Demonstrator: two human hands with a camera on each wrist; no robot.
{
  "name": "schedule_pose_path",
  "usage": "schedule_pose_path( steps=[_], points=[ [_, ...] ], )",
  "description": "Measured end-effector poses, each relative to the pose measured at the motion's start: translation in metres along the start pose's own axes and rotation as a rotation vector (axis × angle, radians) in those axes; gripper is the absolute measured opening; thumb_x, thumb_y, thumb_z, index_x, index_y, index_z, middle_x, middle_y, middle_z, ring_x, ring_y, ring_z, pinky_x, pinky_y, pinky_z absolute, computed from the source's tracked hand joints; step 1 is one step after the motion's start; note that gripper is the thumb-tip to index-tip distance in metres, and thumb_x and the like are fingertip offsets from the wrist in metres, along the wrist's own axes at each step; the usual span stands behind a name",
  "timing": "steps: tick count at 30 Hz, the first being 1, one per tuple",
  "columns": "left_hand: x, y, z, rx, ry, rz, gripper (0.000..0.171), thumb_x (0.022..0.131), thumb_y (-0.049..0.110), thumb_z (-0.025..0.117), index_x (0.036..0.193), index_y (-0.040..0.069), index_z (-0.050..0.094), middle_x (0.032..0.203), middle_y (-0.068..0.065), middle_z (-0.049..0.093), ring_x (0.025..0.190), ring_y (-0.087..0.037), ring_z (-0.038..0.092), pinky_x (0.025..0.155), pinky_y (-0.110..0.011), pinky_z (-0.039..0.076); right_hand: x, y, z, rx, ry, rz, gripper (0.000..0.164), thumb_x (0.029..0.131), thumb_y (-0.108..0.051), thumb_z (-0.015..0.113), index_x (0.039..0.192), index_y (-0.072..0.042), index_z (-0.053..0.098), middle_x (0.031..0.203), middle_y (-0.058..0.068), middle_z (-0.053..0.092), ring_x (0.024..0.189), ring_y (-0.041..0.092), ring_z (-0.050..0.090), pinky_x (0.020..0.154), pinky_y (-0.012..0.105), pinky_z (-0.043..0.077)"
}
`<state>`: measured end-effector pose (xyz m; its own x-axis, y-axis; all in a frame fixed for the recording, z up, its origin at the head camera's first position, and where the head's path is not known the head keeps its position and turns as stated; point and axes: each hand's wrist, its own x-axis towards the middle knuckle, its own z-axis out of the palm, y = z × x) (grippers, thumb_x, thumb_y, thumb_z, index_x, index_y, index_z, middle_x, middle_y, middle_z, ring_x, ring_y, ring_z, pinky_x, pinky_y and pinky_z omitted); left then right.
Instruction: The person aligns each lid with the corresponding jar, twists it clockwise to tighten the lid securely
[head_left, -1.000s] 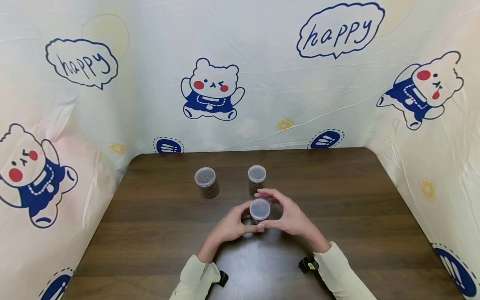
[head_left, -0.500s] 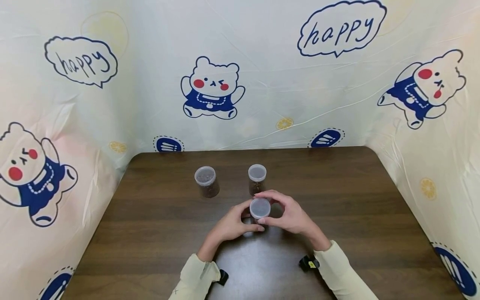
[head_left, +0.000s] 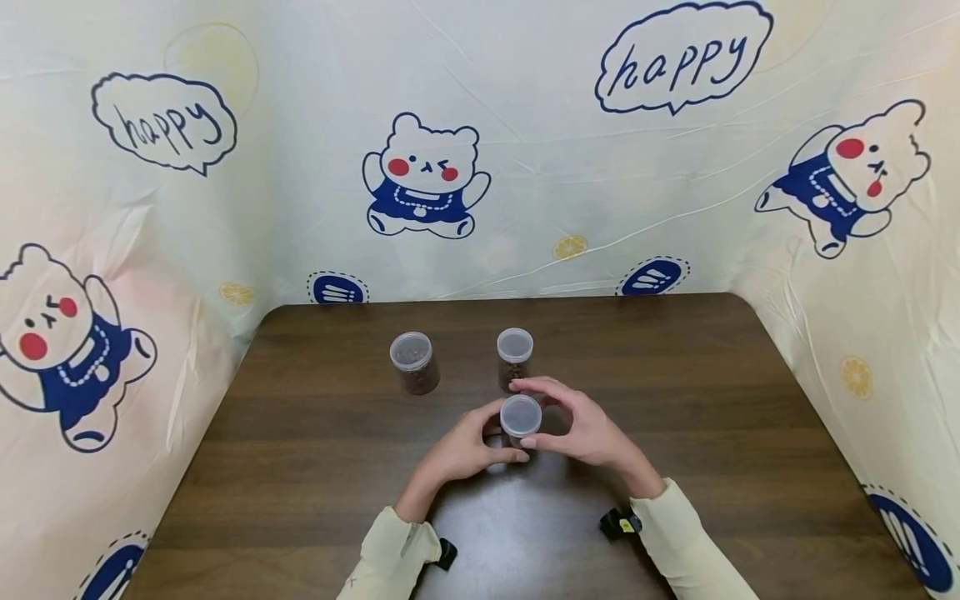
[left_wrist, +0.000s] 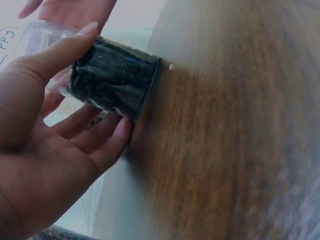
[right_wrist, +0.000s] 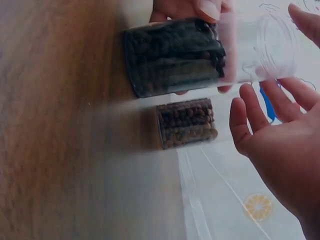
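A clear plastic jar [head_left: 517, 442] with a translucent lid [head_left: 521, 414] stands upright on the table. Black, bean-like pieces fill its lower part, as both wrist views show. My left hand [head_left: 467, 446] grips the jar body low down, its thumb [left_wrist: 70, 49] across the near side and fingers curled behind. The right hand [head_left: 581, 427] is spread around the lid from the right, thumb in front and fingers behind. In the right wrist view a small gap shows between the thumb [right_wrist: 306, 22] and the lid, with the fingertips close below its rim.
A similar lidded jar [head_left: 514, 358] of brown, beanlike pieces stands just behind the hands. Another lidded jar [head_left: 414, 363] with dark contents is farther left. Printed cloth [head_left: 525, 167] hangs along the back and sides of the brown wooden table [head_left: 675, 400].
My right thumb has shifted slightly up and right along the front of the lid, its fingers moving a little too. The left hand and all jars have stayed in place.
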<state>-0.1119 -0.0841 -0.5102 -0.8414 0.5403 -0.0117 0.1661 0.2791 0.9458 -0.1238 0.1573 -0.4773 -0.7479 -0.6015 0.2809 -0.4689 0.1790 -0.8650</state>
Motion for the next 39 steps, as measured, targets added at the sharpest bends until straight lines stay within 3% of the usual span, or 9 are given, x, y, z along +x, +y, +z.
schedule_pose_path(
  steps=[5,11,17,22,28,32,39],
  points=[
    [0.0,0.0,0.001,-0.002,-0.004,-0.002,0.065,0.085,0.022,0.09,0.142,0.025,0.059,0.134,0.004,0.068,0.119,-0.011,0.068,0.104,-0.026,0.054,-0.002,0.001,-0.004,-0.012,-0.027,0.021,0.063,0.092,-0.019,0.084,0.15,-0.018,0.058,0.145,0.001,0.064,0.125,0.013,0.058,0.107,0.033,0.051],
    [-0.001,0.001,0.0,0.005,0.009,-0.006,0.066,0.085,0.025,0.091,0.142,0.027,0.059,0.134,0.005,0.068,0.121,-0.011,0.068,0.104,-0.026,0.054,-0.001,0.002,0.002,-0.044,0.032,0.04,0.06,0.087,-0.02,0.088,0.141,-0.021,0.063,0.137,-0.002,0.068,0.118,0.011,0.062,0.103,0.04,0.054],
    [-0.002,0.0,0.0,0.014,0.022,-0.005,0.065,0.084,0.027,0.091,0.141,0.029,0.06,0.133,0.007,0.069,0.122,-0.012,0.068,0.105,-0.028,0.054,0.001,0.004,0.009,-0.049,0.076,0.029,0.063,0.083,-0.022,0.092,0.139,-0.017,0.062,0.13,0.001,0.068,0.112,0.014,0.063,0.099,0.034,0.055],
    [-0.001,0.0,0.0,0.028,0.023,-0.004,0.063,0.084,0.026,0.091,0.139,0.027,0.061,0.133,0.006,0.069,0.123,-0.012,0.067,0.108,-0.028,0.053,0.0,0.004,0.006,-0.05,0.043,0.008,0.072,0.084,-0.021,0.091,0.148,-0.015,0.056,0.142,0.002,0.063,0.12,0.015,0.061,0.103,0.031,0.053],
    [0.0,-0.001,0.0,0.014,0.01,-0.004,0.062,0.084,0.023,0.091,0.139,0.024,0.061,0.133,0.005,0.069,0.122,-0.013,0.068,0.108,-0.028,0.053,-0.002,0.002,-0.001,-0.02,-0.013,-0.016,0.069,0.091,-0.016,0.084,0.152,-0.014,0.053,0.153,0.005,0.059,0.131,0.017,0.059,0.107,0.036,0.052],
    [0.0,0.0,-0.001,0.012,0.007,-0.005,0.063,0.085,0.024,0.091,0.14,0.025,0.061,0.132,0.005,0.069,0.12,-0.013,0.068,0.107,-0.029,0.054,-0.002,0.002,-0.003,-0.037,-0.009,-0.008,0.064,0.091,-0.017,0.084,0.149,-0.015,0.058,0.144,0.005,0.065,0.124,0.018,0.06,0.105,0.041,0.052],
    [-0.002,0.002,-0.001,0.02,0.015,-0.016,0.063,0.084,0.028,0.091,0.139,0.029,0.061,0.133,0.007,0.069,0.123,-0.011,0.067,0.108,-0.029,0.053,-0.001,0.001,0.002,-0.05,0.044,0.005,0.064,0.086,-0.019,0.089,0.144,-0.018,0.063,0.133,0.005,0.066,0.115,0.017,0.06,0.101,0.04,0.052]
  ],
)
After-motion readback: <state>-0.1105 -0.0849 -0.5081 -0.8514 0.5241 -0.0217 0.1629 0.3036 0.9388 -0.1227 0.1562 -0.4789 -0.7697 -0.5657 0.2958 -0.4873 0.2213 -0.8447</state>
